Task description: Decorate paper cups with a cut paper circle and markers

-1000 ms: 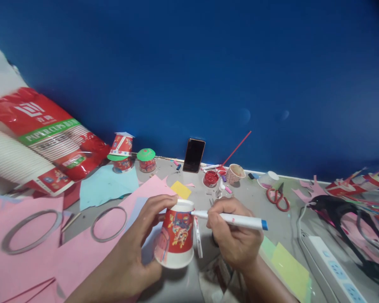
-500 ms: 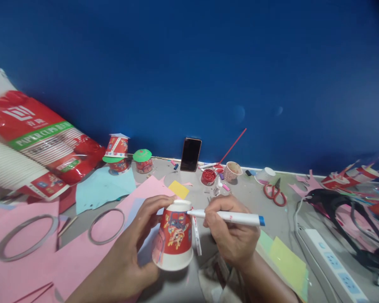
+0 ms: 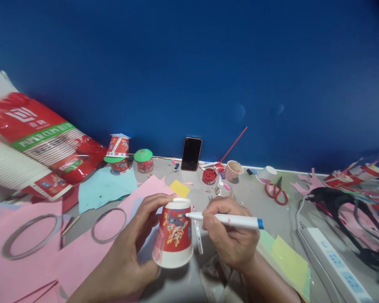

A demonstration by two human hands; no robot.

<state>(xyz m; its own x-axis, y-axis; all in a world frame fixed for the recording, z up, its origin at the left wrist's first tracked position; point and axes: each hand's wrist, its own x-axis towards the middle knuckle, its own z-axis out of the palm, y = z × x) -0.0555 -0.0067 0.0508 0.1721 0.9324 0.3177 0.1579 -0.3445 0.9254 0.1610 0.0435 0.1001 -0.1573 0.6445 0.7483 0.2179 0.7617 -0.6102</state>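
Observation:
A red and white paper cup (image 3: pixel 176 235) with cartoon figures is upside down above the table, its wide rim at the bottom. My left hand (image 3: pixel 135 244) grips it from the left, fingers over the top and thumb near the rim. A white marker (image 3: pixel 233 219) with a blue end lies in the closed fingers of my right hand (image 3: pixel 232 240). The marker's tip meets the upper right side of the cup. Behind the cup, partly hidden, a slim white and red stick-like piece (image 3: pixel 197 235) rests on the table. A crumpled cloth (image 3: pixel 221 277) lies below my right hand.
Pink paper (image 3: pixel 76 265) with grey rings covers the left, beside a bag of paper cups (image 3: pixel 50 139). At the back stand decorated cups (image 3: pixel 119 145) and a phone (image 3: pixel 191 153). Scissors (image 3: pixel 276 191), yellow paper (image 3: pixel 289 261), a power strip (image 3: pixel 334 261) and black straps (image 3: pixel 334 210) lie right.
The marker tip has shifted slightly down and left on the cup. Both hands keep their grips, and the view has moved a little.

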